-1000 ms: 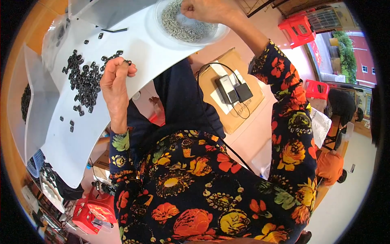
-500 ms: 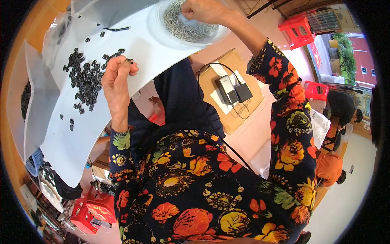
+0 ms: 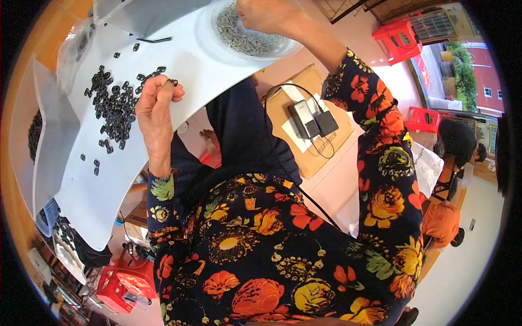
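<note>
My left hand (image 3: 156, 117) is raised at the front of the white table (image 3: 87, 201). Its thumb and fingers pinch a small black plastic part (image 3: 173, 82). Left of it lies a loose heap of similar black parts (image 3: 113, 117), with a few strays around. My right hand (image 3: 266, 15) hovers over a translucent round tub (image 3: 293, 48) partly filled with small silver screws (image 3: 244, 42). Its fingers are curled together at the tub's far side; whatever they may hold is too small or hidden to make out.
A thin black stick-like tool (image 3: 154, 39) lies beyond the heap. Clear plastic bins (image 3: 41, 141) border the table's left. To my right, a cardboard box (image 3: 310, 157) carries a boxy device (image 3: 305, 119) with a cable. Red stools (image 3: 397, 41) and two people (image 3: 441, 223) are farther right.
My right hand has shifted slightly left and toward me over the tub, its forearm following. The left hand stays nearly still with the black part.
</note>
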A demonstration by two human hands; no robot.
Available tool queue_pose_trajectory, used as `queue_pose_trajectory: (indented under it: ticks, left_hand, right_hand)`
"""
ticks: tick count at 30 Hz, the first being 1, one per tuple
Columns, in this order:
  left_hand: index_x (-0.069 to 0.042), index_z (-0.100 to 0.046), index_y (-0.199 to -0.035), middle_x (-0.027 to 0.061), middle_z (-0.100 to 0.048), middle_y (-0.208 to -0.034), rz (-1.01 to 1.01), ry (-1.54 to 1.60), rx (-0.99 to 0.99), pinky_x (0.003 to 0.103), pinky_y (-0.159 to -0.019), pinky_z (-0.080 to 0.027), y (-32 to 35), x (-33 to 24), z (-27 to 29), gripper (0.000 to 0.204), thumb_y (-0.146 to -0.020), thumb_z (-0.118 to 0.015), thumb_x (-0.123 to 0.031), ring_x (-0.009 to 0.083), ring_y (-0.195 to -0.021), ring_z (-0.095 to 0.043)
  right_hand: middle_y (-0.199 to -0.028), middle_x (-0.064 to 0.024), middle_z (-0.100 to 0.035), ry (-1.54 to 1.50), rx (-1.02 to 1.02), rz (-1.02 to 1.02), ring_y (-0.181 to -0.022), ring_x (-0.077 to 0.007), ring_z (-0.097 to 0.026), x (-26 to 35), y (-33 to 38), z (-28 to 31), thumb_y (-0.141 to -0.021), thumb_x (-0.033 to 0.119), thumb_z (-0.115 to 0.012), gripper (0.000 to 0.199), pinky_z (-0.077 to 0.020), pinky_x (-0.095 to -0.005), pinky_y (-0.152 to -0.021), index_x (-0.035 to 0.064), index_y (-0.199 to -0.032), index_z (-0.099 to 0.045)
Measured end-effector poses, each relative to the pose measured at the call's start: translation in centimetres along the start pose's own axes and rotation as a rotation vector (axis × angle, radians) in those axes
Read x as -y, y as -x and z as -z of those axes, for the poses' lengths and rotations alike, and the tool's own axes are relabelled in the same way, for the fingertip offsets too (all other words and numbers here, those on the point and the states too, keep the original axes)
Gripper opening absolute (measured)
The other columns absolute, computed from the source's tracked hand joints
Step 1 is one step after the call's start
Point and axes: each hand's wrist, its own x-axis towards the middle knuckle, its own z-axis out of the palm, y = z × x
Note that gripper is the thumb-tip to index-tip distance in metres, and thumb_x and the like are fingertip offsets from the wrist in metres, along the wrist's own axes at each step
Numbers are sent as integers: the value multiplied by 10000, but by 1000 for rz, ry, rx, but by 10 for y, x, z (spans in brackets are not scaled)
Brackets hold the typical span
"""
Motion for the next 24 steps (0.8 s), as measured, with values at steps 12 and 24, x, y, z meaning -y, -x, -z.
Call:
queue_pose_trajectory:
  ticks: [12,24]
  left_hand:
    - [6,-592,-966,57,-639,-759,22,53,-39,246,-681,-467,2,-3,0,132,-891,-539,-89,111,-704,-591]
    - [-19,-589,-889,38,-620,-735,126,81,15,227,-635,-459,3,-17,5,92,-874,-523,-81,90,-679,-582]
  right_hand:
    - [-697,-60,-646,-1223,-157,-26,-613,-149,-607,19,5,-7,-783,114,-631,123,-491,-298,-585,-7,-776,-651]
    - [-877,11,-615,-1713,-2,-48,-811,-55,-555,111,9,-61,-867,74,-621,135,-464,-208,-741,30,-994,-615]
